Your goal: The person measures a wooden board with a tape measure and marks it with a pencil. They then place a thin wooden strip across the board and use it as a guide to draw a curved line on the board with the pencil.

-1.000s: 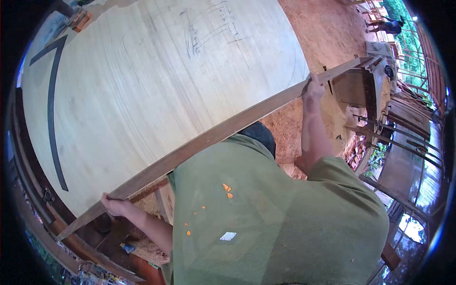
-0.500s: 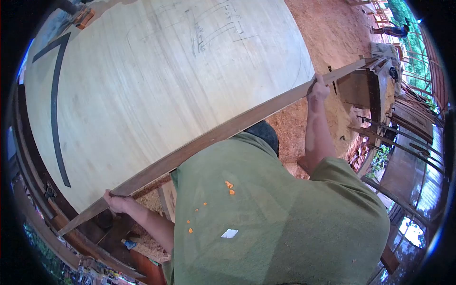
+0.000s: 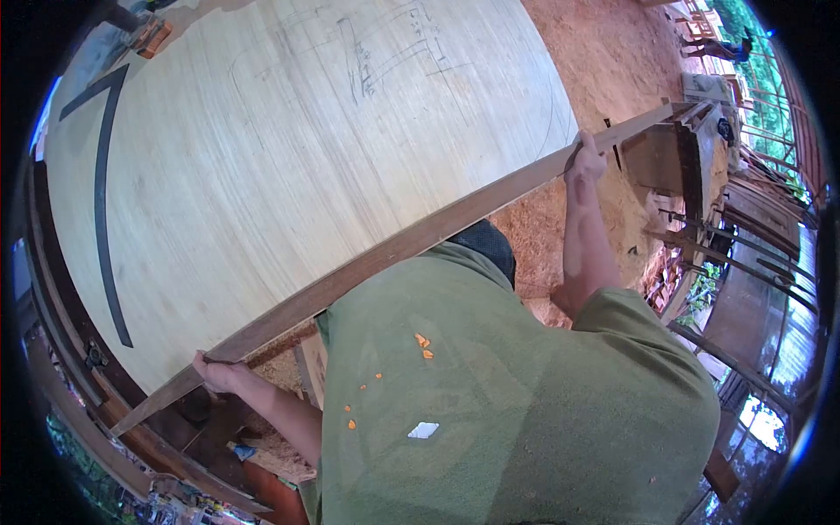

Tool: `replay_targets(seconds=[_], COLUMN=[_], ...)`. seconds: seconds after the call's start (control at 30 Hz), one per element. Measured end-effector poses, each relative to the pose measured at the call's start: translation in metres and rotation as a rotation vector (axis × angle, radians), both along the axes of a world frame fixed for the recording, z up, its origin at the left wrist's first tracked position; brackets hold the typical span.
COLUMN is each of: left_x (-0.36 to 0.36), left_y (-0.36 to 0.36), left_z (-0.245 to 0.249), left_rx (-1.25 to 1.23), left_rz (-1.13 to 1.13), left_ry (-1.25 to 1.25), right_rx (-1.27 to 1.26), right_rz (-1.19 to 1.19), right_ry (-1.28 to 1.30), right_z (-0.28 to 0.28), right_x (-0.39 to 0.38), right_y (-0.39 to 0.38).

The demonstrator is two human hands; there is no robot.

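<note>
A long brown wooden board (image 3: pixel 385 255) runs slantwise along the near edge of a pale plywood sheet (image 3: pixel 289 166). My left hand (image 3: pixel 217 372) grips the board near its lower left end, thumb on top and the other fingers hidden beneath. Farther up, my right hand (image 3: pixel 587 162) is closed round the board near the sheet's right corner. The board's far end reaches past that hand toward the upper right. Pencil lines and handwritten marks cover the upper part of the sheet. A black carpenter's square (image 3: pixel 107 201) lies flat on its left side.
An orange object (image 3: pixel 153 39) is at the sheet's top left corner. Bar clamps (image 3: pixel 735 254) and stacked timber stand to the right. Sawdust covers the reddish ground (image 3: pixel 604 52). Another person (image 3: pixel 722 49) is in the far background at the upper right.
Almost nothing differs. The view has shifted slightly, with the pencil marks a little higher in it; both hands keep their grip on the board.
</note>
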State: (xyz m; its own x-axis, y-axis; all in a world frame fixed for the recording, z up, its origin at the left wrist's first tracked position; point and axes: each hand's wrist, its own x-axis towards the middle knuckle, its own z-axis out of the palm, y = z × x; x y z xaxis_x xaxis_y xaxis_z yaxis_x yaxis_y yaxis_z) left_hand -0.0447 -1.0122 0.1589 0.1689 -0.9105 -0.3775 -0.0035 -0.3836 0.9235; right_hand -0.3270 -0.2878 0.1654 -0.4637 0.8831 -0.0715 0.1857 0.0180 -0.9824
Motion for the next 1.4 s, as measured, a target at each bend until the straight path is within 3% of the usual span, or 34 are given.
replay_targets(seconds=[0.57,1.0,1.2,1.27,1.3,1.37,1.4], left_x=[0.008,-0.010,-0.003,0.004,0.006,0.004,0.006], left_y=[-0.013,0.010,0.003,0.001,0.003,0.018,0.023], left_z=[-0.012,0.012,0.008,0.006,0.009,0.018,0.017], left_rx=[-0.015,0.002,0.045,0.051,0.055,0.026,0.031], left_rz=[0.025,0.045,0.011,-0.057,-0.060,-0.136,-0.147], left_ry=[-0.031,-0.070,-0.012,0.023,0.025,-0.027,-0.022], right_rx=[0.041,-0.002,-0.185,0.136,0.140,0.291,0.296], right_rz=[-0.036,-0.003,0.044,-0.261,-0.265,-0.446,-0.457], right_ry=[-0.067,-0.007,0.170,-0.180,-0.178,0.134,0.139], right_z=[0.017,0.004,-0.003,-0.019,-0.009,0.036,0.053], right_x=[0.002,-0.001,0.006,0.016,0.022,0.041,0.045], right_y=[-0.019,-0.005,0.016,0.050,0.043,0.009,-0.004])
